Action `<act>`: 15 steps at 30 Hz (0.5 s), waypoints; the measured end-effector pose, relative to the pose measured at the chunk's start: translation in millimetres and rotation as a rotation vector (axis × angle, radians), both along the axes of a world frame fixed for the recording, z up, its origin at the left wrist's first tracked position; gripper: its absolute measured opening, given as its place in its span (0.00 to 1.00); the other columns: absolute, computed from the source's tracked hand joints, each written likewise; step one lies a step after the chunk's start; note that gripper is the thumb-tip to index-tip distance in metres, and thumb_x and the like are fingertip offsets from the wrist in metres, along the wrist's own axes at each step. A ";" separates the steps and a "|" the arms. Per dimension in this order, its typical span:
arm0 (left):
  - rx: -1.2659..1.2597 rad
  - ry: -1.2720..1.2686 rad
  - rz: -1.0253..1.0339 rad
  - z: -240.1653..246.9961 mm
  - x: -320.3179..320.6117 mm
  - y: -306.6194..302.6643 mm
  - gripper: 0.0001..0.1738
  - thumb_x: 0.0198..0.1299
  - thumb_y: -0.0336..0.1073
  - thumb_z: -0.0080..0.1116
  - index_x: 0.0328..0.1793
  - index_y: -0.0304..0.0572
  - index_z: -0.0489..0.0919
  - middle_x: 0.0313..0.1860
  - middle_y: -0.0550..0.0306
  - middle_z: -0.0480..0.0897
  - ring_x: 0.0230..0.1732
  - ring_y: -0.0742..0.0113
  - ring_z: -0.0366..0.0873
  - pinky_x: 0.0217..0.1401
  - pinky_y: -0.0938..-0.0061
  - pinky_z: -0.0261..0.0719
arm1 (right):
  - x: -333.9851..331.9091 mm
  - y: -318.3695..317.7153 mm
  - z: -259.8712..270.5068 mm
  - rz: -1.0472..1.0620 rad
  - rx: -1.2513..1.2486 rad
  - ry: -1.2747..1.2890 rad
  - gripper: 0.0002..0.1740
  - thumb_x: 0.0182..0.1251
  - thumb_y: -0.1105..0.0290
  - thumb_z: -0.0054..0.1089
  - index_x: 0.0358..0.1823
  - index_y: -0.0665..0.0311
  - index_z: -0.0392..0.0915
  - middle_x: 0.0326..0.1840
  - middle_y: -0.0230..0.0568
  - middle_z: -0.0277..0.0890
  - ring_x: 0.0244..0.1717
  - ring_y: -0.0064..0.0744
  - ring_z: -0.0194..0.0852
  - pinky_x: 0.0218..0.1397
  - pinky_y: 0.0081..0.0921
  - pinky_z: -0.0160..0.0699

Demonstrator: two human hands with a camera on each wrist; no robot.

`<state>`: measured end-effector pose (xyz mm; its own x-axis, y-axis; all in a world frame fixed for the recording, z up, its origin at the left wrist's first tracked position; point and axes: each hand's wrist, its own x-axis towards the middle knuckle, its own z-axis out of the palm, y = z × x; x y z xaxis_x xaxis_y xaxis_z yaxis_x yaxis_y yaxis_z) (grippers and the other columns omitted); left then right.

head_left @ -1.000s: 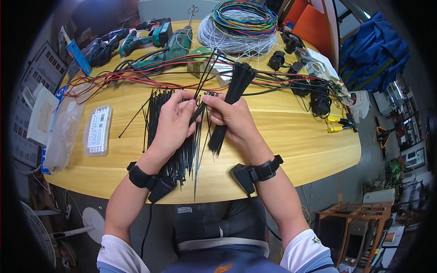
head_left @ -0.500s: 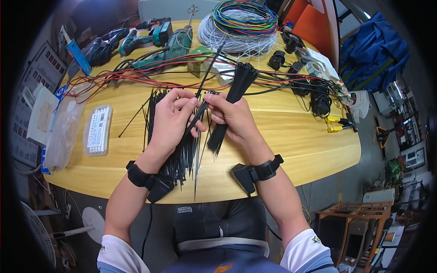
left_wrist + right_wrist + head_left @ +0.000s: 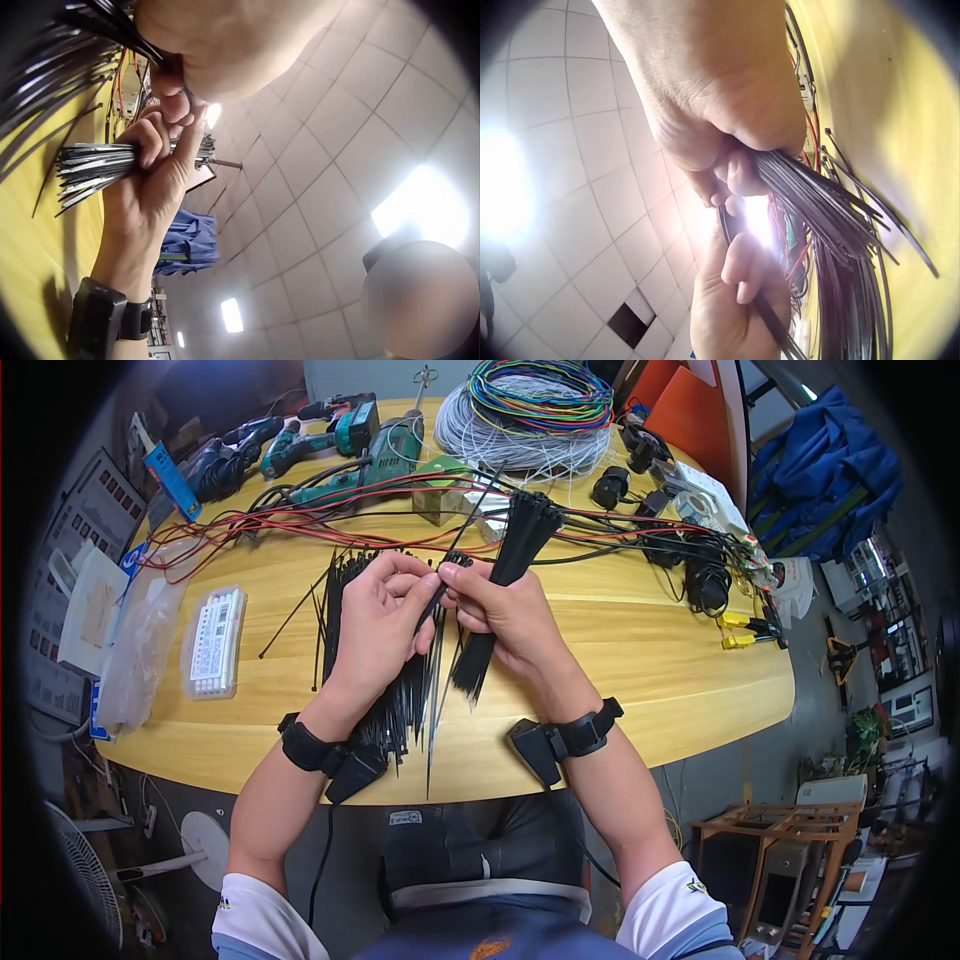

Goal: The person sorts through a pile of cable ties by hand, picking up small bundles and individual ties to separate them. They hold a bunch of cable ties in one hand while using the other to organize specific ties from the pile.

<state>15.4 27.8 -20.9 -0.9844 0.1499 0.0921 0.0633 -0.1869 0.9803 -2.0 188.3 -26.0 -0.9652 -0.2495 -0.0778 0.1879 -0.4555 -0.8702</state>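
Note:
My right hand [image 3: 518, 615] grips a thick bundle of black cable ties [image 3: 532, 532], heads up and tails fanned below the palm. Its thumb and forefinger meet the fingertips of my left hand [image 3: 372, 622], just left of the bundle. The left thumb and fingers pinch a few cable ties [image 3: 774, 324], which run down past the palm in the right wrist view. One thin tie slants up and away from between the hands. Beneath the left hand spreads a loose pile of black cable ties [image 3: 400, 710] on the wooden table [image 3: 640, 660].
Red and black wires [image 3: 350, 540] cross the table beyond the hands. Behind them are a green power drill [image 3: 395, 455] and a large cable coil [image 3: 520, 440]. A clear case of white sticks [image 3: 215, 645] lies left; yellow-handled pliers [image 3: 740, 630] lie right.
The left fingertips have closed up to the right thumb and forefinger. The thin tie above the hands now leans further right. The right hand's bundle has barely moved.

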 end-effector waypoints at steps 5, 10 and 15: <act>-0.011 -0.009 -0.002 -0.2 0.3 0.4 0.08 0.71 0.31 0.55 0.47 0.32 0.72 0.27 0.56 0.80 0.14 0.77 0.74 0.11 0.84 0.61 | 1.0 0.3 0.9 -0.007 0.016 -0.003 0.11 0.65 0.71 0.67 0.29 0.71 0.79 0.23 0.37 0.77 0.15 0.12 0.60 0.18 0.13 0.53; -0.001 -0.015 -0.031 -0.8 -0.1 1.8 0.08 0.72 0.32 0.53 0.47 0.32 0.71 0.30 0.50 0.82 0.16 0.71 0.78 0.13 0.83 0.68 | -1.3 1.5 -3.4 -0.016 -0.010 0.023 0.11 0.66 0.72 0.66 0.26 0.68 0.77 0.21 0.29 0.72 0.15 0.11 0.58 0.18 0.14 0.55; -0.035 0.003 -0.026 -0.2 1.8 4.9 0.07 0.73 0.32 0.50 0.46 0.33 0.70 0.34 0.45 0.84 0.18 0.69 0.79 0.14 0.83 0.69 | -3.9 7.5 1.0 -0.118 -0.065 0.020 0.10 0.65 0.74 0.66 0.26 0.67 0.76 0.20 0.26 0.69 0.14 0.11 0.55 0.17 0.15 0.53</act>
